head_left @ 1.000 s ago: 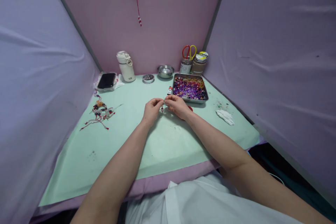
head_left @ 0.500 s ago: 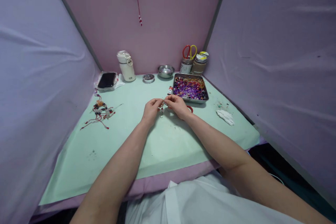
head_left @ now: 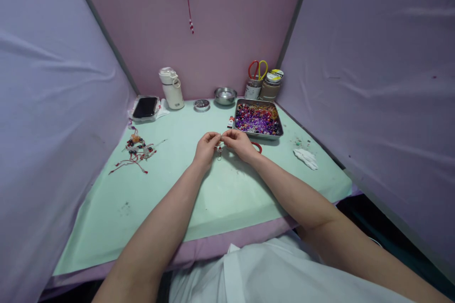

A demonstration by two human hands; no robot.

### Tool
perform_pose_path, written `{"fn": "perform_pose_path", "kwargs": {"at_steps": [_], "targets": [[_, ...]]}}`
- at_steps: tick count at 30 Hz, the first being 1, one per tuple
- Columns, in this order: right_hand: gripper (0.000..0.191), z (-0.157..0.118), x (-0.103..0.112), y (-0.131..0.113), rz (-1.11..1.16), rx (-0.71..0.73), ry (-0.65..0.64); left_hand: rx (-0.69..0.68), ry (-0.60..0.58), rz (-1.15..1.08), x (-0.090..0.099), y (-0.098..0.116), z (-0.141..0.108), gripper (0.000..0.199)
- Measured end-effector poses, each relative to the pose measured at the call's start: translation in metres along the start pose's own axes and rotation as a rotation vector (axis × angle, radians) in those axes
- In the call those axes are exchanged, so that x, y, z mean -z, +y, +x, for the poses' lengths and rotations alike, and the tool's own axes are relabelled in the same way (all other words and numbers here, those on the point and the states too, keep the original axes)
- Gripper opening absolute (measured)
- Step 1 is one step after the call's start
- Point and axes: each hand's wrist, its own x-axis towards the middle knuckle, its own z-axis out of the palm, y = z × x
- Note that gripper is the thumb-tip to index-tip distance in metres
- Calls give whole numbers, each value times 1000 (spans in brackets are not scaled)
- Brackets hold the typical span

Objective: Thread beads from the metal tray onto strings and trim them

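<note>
My left hand [head_left: 207,148] and my right hand [head_left: 239,143] meet over the middle of the table, fingertips pinched close together. Between them hangs a small beaded cord [head_left: 219,150] with red and clear beads and a thin loop at its lower end. Both hands pinch its upper part; the exact grip is hidden by the fingers. Under my right hand shows a red scissors handle [head_left: 257,147], partly covered. A metal tray [head_left: 273,138] full of purple, red and dark beads stands just beyond my right hand.
At left lie beaded cords [head_left: 137,151] and a phone [head_left: 145,107] on a plastic box. A white bottle [head_left: 172,89], a small round dish [head_left: 202,105], a steel bowl [head_left: 225,96] and jars [head_left: 270,89] line the back. A white cloth [head_left: 305,158] lies at right.
The fingertips of both hands have drawn slightly closer together over the beaded cord. The view has shifted a little; the other things stay put.
</note>
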Motion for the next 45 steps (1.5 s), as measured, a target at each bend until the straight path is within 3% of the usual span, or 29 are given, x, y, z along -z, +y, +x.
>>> {"fn": "perform_pose_path", "kwargs": {"at_steps": [8,16,31,45], "targets": [[19,0,-1,0,55,-26,14,27,2,-58,-5,0,-2,17],[22,-1,-2,0,171,-143,-16,-9,31,-48,-7,-7,0,12],[22,0,3,-1,163,-193,-26,16,75,-69,-8,-2,1,7],[16,0,8,-3,148,-278,-54,112,39,-94,-6,4,-3,22]]}}
